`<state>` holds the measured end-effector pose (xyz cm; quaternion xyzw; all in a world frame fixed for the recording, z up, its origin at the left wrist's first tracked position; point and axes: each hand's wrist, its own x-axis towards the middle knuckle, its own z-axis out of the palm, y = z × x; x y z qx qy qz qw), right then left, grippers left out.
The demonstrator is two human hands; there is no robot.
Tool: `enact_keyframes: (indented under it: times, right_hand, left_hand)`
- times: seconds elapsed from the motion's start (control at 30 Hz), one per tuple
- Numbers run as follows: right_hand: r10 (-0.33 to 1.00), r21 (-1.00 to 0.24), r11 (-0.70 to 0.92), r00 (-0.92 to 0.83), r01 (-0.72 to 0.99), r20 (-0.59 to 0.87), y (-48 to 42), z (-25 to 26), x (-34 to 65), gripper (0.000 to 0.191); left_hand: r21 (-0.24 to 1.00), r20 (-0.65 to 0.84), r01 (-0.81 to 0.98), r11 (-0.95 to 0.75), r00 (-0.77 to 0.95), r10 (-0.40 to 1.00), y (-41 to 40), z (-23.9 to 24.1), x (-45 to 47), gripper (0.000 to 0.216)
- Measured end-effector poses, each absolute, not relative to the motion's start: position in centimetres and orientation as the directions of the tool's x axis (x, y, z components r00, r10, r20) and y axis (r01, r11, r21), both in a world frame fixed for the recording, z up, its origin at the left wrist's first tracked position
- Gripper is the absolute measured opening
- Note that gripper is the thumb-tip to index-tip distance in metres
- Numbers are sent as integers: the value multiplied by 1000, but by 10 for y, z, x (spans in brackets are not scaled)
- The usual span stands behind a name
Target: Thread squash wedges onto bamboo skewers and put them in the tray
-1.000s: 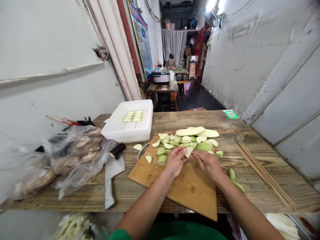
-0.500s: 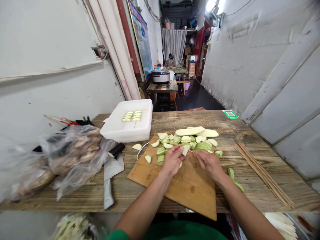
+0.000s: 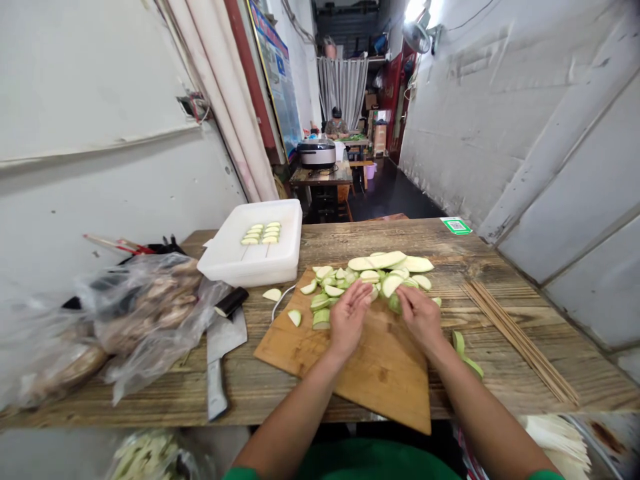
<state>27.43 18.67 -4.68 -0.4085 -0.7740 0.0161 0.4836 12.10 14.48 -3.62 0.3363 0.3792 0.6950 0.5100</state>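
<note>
A wooden cutting board lies on the wooden table with a pile of pale green vegetable slices at its far end. My left hand reaches into the near edge of the pile, fingers stretched out and resting on slices. My right hand is beside it on the right, fingers pinched on a green-skinned slice. No skewer shows between the hands. A white tray at the back left holds two short skewers of slices.
A cleaver lies left of the board, next to plastic bags of mushrooms. Bamboo skewers lie in a bundle on the right. Loose slices sit right of the board. A person sits far down the corridor.
Both hands have moved forward from the middle of the board to the pile. The slice held up between them earlier is no longer raised; the right hand now pinches a slice at the pile's edge.
</note>
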Motion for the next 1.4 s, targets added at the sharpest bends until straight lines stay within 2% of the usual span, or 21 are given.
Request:
enact_keyframes:
  times: [0.07,0.13,0.2,0.27,0.37,0.53,0.67,0.73,0.8,0.87,0.93,1.0,1.03,1.07,1.1,1.17,1.27,1.4]
  right_hand:
    - [661,-477,584,-44,657,749,191,-47,282,23]
    - [662,-512,542,37,666,748,193,-47,289,23]
    - [659,-525,534,63,663,750,193,-47,293,23]
    - [658,-525,532,65,664,750,193,-47,295,23]
    - [660,-517,532,53,670,749,192,-49,294,23]
    - [669,-528,534,52,660,742,191,-51,292,23]
    - [678,-534,522,56,665,732,191,-53,293,25]
    - [684,-531,513,52,675,727,192,-54,294,25]
    - [690,-529,505,50,683,723,192,-55,294,25]
    - [690,-528,501,52,685,722,193,-55,294,25]
    - [687,-533,507,56,678,724,192,-56,293,25]
    - [681,-533,540,34,651,731,191,-55,291,24]
    - [676,-527,566,10,634,737,189,-55,290,24]
    - [670,-515,595,-28,617,741,188,-55,288,23]
    - [666,-497,622,-75,605,742,186,-55,286,23]
    - [665,-459,661,-179,594,725,181,-56,283,23]
    - [667,-418,689,-292,593,685,175,-58,277,24]
    - [670,-391,694,-345,604,657,171,-59,273,24]
  left_hand:
    - [948,235,-138,-286,-300,925,144,-35,117,31]
    - [927,348,241,-288,-263,900,147,-37,114,32]
    - [801,400,546,-246,-181,899,152,-41,114,43]
    - [647,417,726,-232,-82,905,156,-46,115,50]
    - [481,432,832,-276,49,901,156,-51,119,48]
    - [332,453,899,-284,112,884,151,-47,127,38]
    - [155,372,959,-236,165,914,152,-38,131,30]
    - [109,346,970,-217,168,923,154,-35,129,25]
    - [145,348,969,-202,141,927,155,-33,125,17]
    - [304,355,931,-204,88,931,157,-32,120,9]
    - [607,338,776,-173,-55,940,161,-31,115,7]
    - [919,198,381,-101,-225,954,168,-30,111,14]
    - [992,82,113,-53,-263,961,172,-29,109,18]
    - [989,-36,-151,-4,-259,965,176,-28,108,21]
    - [926,-131,-376,37,-226,965,181,-27,106,22]
    - [745,-242,-663,71,-171,955,189,-24,104,20]
    - [573,-313,-819,42,-171,934,197,-23,100,15]
    - [541,-278,-840,-28,-211,937,199,-24,93,14]
